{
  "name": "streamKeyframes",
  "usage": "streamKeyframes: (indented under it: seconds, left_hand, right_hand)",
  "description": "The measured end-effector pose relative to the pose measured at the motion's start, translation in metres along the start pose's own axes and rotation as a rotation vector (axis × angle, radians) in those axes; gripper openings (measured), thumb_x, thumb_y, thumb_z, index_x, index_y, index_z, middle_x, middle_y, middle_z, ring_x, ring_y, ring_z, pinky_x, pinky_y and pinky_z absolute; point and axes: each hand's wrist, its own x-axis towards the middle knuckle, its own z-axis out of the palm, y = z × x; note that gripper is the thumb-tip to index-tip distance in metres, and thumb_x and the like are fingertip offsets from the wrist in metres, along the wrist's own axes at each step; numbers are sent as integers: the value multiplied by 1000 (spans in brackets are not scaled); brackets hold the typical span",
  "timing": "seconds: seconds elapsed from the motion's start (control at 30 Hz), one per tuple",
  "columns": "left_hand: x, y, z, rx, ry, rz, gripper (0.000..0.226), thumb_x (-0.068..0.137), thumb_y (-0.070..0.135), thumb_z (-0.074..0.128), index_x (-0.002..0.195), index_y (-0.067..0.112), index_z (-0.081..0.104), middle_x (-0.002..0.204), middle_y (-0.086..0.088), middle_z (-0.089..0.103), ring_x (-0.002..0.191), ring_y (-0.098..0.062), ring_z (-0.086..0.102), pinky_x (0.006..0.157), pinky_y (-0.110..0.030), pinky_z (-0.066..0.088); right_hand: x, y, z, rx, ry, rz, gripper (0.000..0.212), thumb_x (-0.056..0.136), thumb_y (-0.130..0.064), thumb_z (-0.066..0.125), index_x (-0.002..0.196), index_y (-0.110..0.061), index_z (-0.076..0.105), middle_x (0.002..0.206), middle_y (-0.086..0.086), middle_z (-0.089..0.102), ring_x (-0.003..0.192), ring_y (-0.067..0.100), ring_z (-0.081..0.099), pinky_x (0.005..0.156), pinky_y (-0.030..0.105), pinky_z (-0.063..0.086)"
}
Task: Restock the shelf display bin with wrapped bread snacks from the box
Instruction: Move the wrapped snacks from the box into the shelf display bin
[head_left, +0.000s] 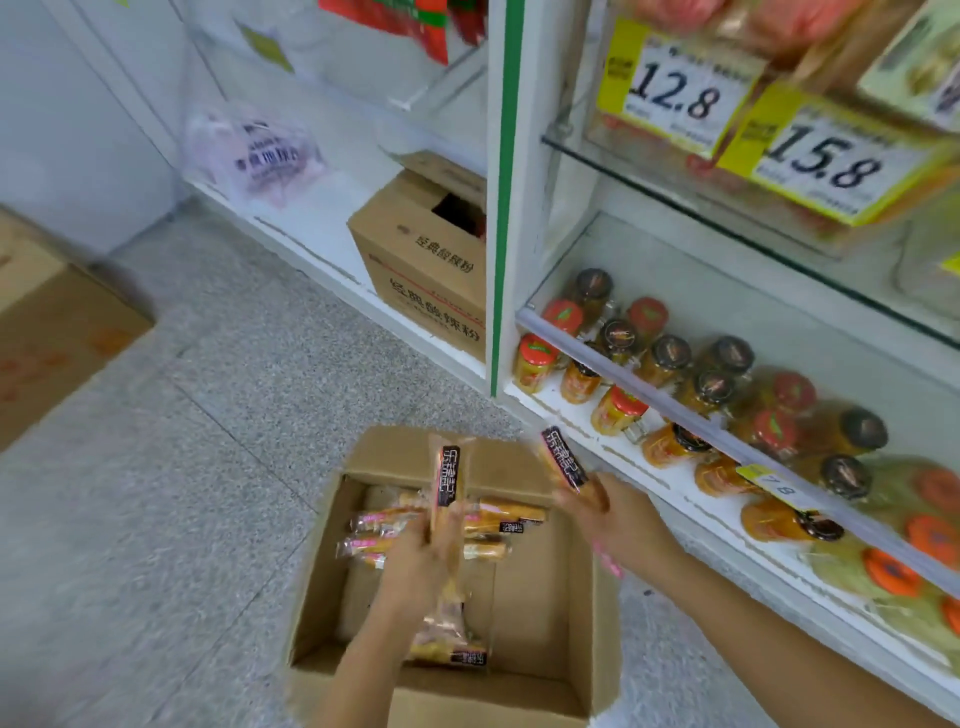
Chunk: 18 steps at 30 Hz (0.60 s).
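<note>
Handling: with left hand (421, 564) curled round one upright wrapped bread snack (448, 486) above the open box (324, 566) and right hand (610, 522) clamped on a second snack (563, 462) near the jar shelf (623, 382), lift both clear without crushing, then carry to the bin, not identifiable here.

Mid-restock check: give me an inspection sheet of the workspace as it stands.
Surface: speckled grey floor; open box stands on it.
Job's things: wrapped snacks lie in the open box; display bin not made out.
Clutter: shelf box on the bottom shelf, pink bag, side box at far left.
Hands: left hand grips an upright snack; right hand grips a second snack.
Cables: nothing seen.
Surroundings: jars on the low shelf, price tags above.
</note>
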Motion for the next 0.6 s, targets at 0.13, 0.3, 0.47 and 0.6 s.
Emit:
streamKeyframes:
  seconds: [0.13,0.3,0.47,0.6]
  left_hand:
    - [-54,84,-20,-158,24,172,38,85,57,47,88,22,63,74,-7,65,65,-20,61,64,-37,52]
    - [-117,169,-40,-225,54,372,31,87,48,48,87,21,64,68,6,60,62,-4,57,52,-5,42]
    - [-165,235,-62,-285,47,464,34,86,52,48,83,21,63,68,3,60,68,-14,58,62,-17,45]
    - [-199,286,-84,-298,14,600,19,88,39,55,80,25,65,69,-2,62,69,-21,59,65,-33,47]
  right_hand:
    - [-48,-73,-53,80,198,-247,31,86,-50,56,97,-21,60,58,-6,47,51,4,46,53,21,35]
    - [-108,-137,-124,164,326,-415,2,86,-38,61,84,-37,61,84,6,56,75,22,56,68,37,45]
    - [-177,-188,-187,295,382,-516,6,81,-30,67,79,-35,65,79,-7,64,66,-3,56,59,10,41]
    - [-227,-227,-223,207,495,-601,12,80,-27,69,78,-36,61,77,-18,57,65,-5,52,56,6,35]
